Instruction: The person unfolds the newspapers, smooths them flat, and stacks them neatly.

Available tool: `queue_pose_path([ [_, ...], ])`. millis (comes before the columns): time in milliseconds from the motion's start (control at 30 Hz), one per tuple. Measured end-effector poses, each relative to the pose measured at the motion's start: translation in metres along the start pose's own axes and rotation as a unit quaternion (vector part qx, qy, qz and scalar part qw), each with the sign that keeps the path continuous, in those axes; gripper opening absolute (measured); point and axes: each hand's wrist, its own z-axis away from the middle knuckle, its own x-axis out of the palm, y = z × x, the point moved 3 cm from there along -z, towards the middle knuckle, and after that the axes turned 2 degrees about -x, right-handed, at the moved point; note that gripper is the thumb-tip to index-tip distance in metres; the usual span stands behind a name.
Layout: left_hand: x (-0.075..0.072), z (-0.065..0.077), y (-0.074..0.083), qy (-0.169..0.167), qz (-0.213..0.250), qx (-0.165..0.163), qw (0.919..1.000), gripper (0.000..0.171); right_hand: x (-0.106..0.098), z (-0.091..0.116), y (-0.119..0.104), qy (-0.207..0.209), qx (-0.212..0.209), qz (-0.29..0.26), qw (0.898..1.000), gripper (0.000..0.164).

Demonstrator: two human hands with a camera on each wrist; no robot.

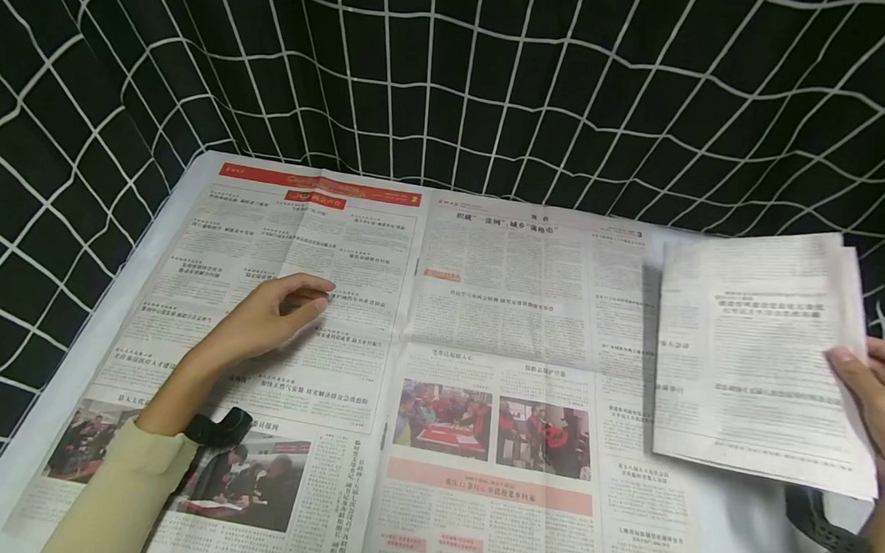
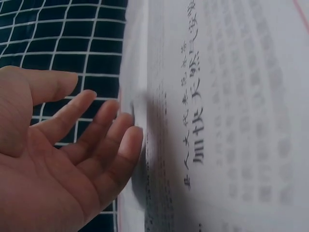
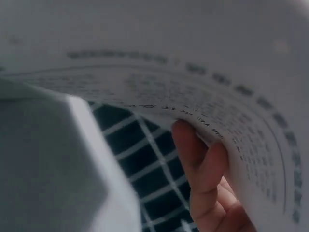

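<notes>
A large newspaper [image 1: 500,330] lies spread on the white table, with printed columns, photos and a red banner at its top left. Over its left page is my left hand [image 1: 271,318], fingers relaxed and loosely bent, holding nothing. In the left wrist view the fingertips [image 2: 130,140] are close to the paper; whether they touch it I cannot tell. At the right, my right hand [image 1: 882,400] pinches the edge of a folded newspaper [image 1: 769,352], thumb on top and fingers behind. The right wrist view shows the fingers [image 3: 207,164] against the bent paper's underside.
A black cloth with a white grid [image 1: 482,86] rises behind and at the sides. White tabletop [image 1: 752,527] shows below the folded newspaper. Each wrist wears a black strap [image 1: 218,426].
</notes>
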Motion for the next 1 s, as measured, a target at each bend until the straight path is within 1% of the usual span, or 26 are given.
queue_pose_path([
  [33,0.001,0.000,0.001,-0.001,-0.001,0.000,1.0000,0.038,0.008,0.000,0.000,0.005,0.020,0.051,0.999,0.025],
  [67,0.002,0.000,0.002,-0.001,-0.003,0.002,1.0000,0.038,0.016,0.001,0.001,0.004,0.037,0.104,0.994,0.023],
  [100,0.003,0.001,0.003,-0.002,-0.003,0.004,1.0000,0.038,0.022,0.002,0.001,-0.017,0.048,0.151,0.987,0.018],
  [133,0.004,0.001,0.004,-0.003,-0.005,0.007,1.0000,0.038,0.029,0.003,0.002,-0.044,0.052,0.199,0.978,0.018],
  [167,0.005,0.001,0.006,-0.004,-0.005,0.009,0.9999,0.038,0.035,0.004,0.002,-0.061,0.051,0.245,0.966,0.022],
  [200,0.007,0.001,0.007,-0.006,-0.005,0.011,0.9999,0.038,0.041,0.006,0.002,-0.075,0.049,0.271,0.958,0.031],
  [233,0.008,0.001,0.008,-0.009,-0.005,0.013,0.9999,0.038,0.047,0.007,0.002,-0.090,0.041,0.288,0.953,0.039],
  [267,0.010,0.001,0.009,-0.011,-0.005,0.015,0.9998,0.038,0.052,0.008,0.002,-0.103,0.031,0.297,0.949,0.043],
  [333,0.014,0.000,0.012,-0.017,-0.003,0.015,0.9997,0.038,0.062,0.010,0.001,-0.122,0.011,0.306,0.944,0.047],
  [467,0.021,-0.002,0.021,-0.023,-0.006,0.025,0.9994,0.038,0.083,0.016,-0.002,-0.146,-0.015,0.293,0.945,0.041],
  [533,0.024,-0.003,0.025,-0.028,-0.005,0.033,0.9991,0.039,0.094,0.019,-0.003,-0.159,-0.024,0.283,0.946,0.043],
  [633,0.030,-0.005,0.032,-0.036,-0.005,0.040,0.9985,0.039,0.112,0.023,-0.004,-0.179,-0.032,0.277,0.944,0.054],
  [700,0.034,-0.007,0.036,-0.042,-0.006,0.042,0.9982,0.039,0.125,0.026,-0.004,-0.190,-0.032,0.276,0.942,0.063],
  [767,0.038,-0.008,0.041,-0.045,-0.010,0.045,0.9979,0.038,0.136,0.029,-0.004,-0.203,-0.029,0.278,0.938,0.066],
  [900,0.051,-0.011,0.051,-0.052,-0.011,0.055,0.9971,0.037,0.156,0.038,0.001,-0.251,-0.018,0.253,0.934,0.061],
  [1000,0.065,-0.011,0.057,-0.070,-0.010,0.059,0.9958,0.038,0.169,0.048,0.007,-0.289,0.002,0.223,0.931,0.058],
])
